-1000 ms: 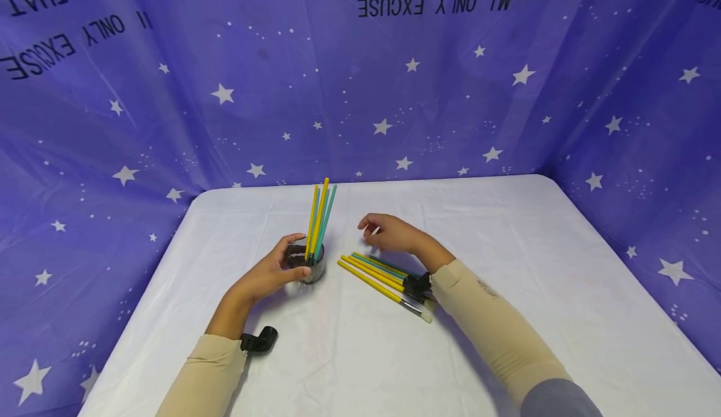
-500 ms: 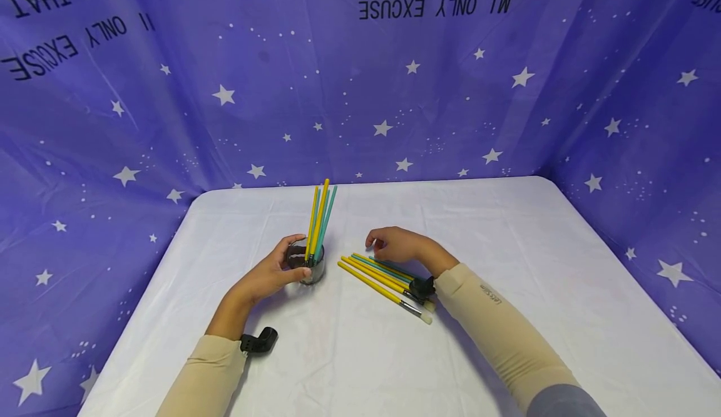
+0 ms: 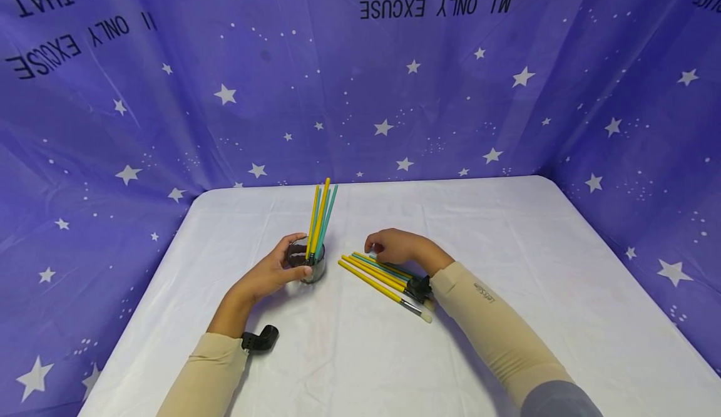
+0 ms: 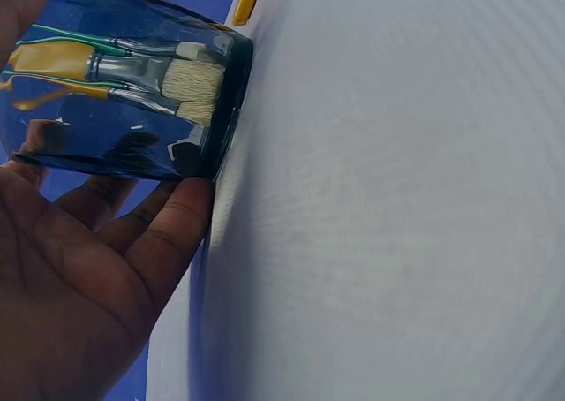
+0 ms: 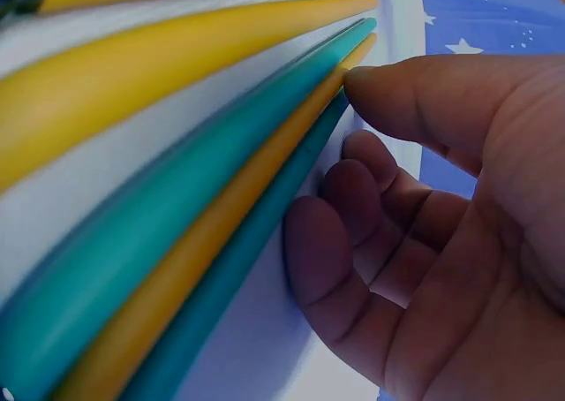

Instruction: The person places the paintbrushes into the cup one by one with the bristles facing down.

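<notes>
My left hand (image 3: 273, 276) grips a clear glass (image 3: 318, 273), thumb on the near side and fingers round the back. Yellow and teal paintbrushes (image 3: 318, 223) stand in it, handles up; in the left wrist view their pale bristles (image 4: 190, 81) rest near its base. My right hand (image 3: 397, 247) is over the handle ends of the paintbrushes (image 3: 368, 279) lying on the table. In the right wrist view the thumb tip (image 5: 362, 87) is right at the ends of a thin yellow handle (image 5: 238, 189) and the outermost teal handle (image 5: 247, 246). Its other fingers curve loosely, apart from the thumb.
A white cloth covers the table (image 3: 338, 367). Purple curtains (image 3: 383, 104) with white stars and lettering hang behind it and along both sides. Each wrist wears a black camera, the left one (image 3: 261, 340) close above the cloth.
My right hand has come down and slightly to the right, onto the handle ends of the lying paintbrushes. The left hand and the glass have stayed in place.
</notes>
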The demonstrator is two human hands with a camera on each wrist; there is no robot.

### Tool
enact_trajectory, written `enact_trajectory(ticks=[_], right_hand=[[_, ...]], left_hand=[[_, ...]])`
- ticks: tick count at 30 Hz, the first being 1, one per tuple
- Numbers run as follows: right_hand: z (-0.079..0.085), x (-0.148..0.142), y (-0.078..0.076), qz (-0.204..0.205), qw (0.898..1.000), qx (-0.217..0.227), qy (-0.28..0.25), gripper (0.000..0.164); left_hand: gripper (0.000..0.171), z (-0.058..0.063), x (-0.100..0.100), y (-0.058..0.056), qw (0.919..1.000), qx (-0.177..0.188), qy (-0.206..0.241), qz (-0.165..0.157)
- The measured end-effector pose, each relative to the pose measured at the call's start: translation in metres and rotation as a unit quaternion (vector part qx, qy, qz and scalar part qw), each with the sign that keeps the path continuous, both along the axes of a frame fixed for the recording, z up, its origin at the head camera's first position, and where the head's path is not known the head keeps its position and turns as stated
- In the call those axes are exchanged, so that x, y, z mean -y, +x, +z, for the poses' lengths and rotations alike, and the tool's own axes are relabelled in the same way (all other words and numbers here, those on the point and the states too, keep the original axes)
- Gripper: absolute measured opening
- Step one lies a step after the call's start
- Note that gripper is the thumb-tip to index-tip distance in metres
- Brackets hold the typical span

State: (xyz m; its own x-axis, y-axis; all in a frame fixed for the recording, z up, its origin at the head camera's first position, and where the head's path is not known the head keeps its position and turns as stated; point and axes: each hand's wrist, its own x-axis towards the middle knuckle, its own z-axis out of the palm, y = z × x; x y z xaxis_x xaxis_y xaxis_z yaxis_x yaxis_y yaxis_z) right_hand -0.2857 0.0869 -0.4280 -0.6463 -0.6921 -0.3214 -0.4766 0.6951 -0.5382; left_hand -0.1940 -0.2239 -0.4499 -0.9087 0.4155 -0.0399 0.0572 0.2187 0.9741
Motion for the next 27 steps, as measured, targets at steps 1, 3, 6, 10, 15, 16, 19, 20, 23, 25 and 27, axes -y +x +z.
enact_trajectory(ticks=[1, 3, 6, 10, 15, 16, 19, 20, 23, 25, 27], right_hand=[[-0.0002, 0.0001, -0.0001, -0.001, 1.0, 0.0, 0.002, 0.025], [-0.0002, 0.0001, -0.0003, -0.002, 1.0, 0.001, 0.003, 0.025], [-0.0002, 0.0, -0.0001, -0.002, 1.0, 0.002, 0.001, 0.024], [-0.0003, -0.0005, 0.0005, -0.001, 1.0, 0.004, -0.004, 0.023], [-0.0002, -0.0007, 0.001, 0.003, 1.0, -0.001, -0.001, 0.021], [-0.0001, -0.0006, 0.0011, 0.003, 1.0, -0.003, 0.002, 0.021], [-0.0001, -0.0003, 0.0011, 0.0, 1.0, -0.009, 0.01, 0.021], [-0.0003, -0.0004, 0.0008, -0.001, 1.0, -0.009, 0.01, 0.021], [-0.001, -0.0009, 0.0005, -0.005, 1.0, -0.009, 0.01, 0.021], [-0.0013, -0.0009, 0.0006, -0.003, 1.0, -0.01, 0.007, 0.021], [-0.0013, -0.0009, 0.0012, -0.001, 1.0, -0.01, 0.004, 0.021]], left_hand=[[0.079, -0.0001, -0.0002, -0.0001, 1.0, -0.001, 0.0, 0.0], [0.078, -0.0004, -0.0003, -0.0003, 1.0, -0.002, 0.0, -0.001], [0.078, -0.0008, -0.0003, -0.0003, 1.0, -0.003, -0.001, 0.001], [0.077, -0.0006, -0.0007, -0.0003, 1.0, -0.005, -0.002, 0.001], [0.077, -0.0004, -0.0009, -0.0002, 1.0, -0.004, -0.001, -0.001], [0.077, -0.0003, -0.0009, -0.0002, 1.0, -0.002, 0.001, 0.0], [0.078, 0.0, -0.0011, -0.0004, 1.0, 0.002, 0.002, -0.001], [0.078, 0.0, -0.0011, -0.0005, 1.0, 0.003, 0.002, 0.0], [0.079, 0.0, -0.0012, -0.0007, 1.0, 0.003, 0.001, 0.0], [0.079, -0.0001, -0.0012, -0.0007, 1.0, 0.004, 0.002, 0.0], [0.079, -0.0001, -0.0013, -0.0006, 1.0, 0.004, 0.004, 0.0]])
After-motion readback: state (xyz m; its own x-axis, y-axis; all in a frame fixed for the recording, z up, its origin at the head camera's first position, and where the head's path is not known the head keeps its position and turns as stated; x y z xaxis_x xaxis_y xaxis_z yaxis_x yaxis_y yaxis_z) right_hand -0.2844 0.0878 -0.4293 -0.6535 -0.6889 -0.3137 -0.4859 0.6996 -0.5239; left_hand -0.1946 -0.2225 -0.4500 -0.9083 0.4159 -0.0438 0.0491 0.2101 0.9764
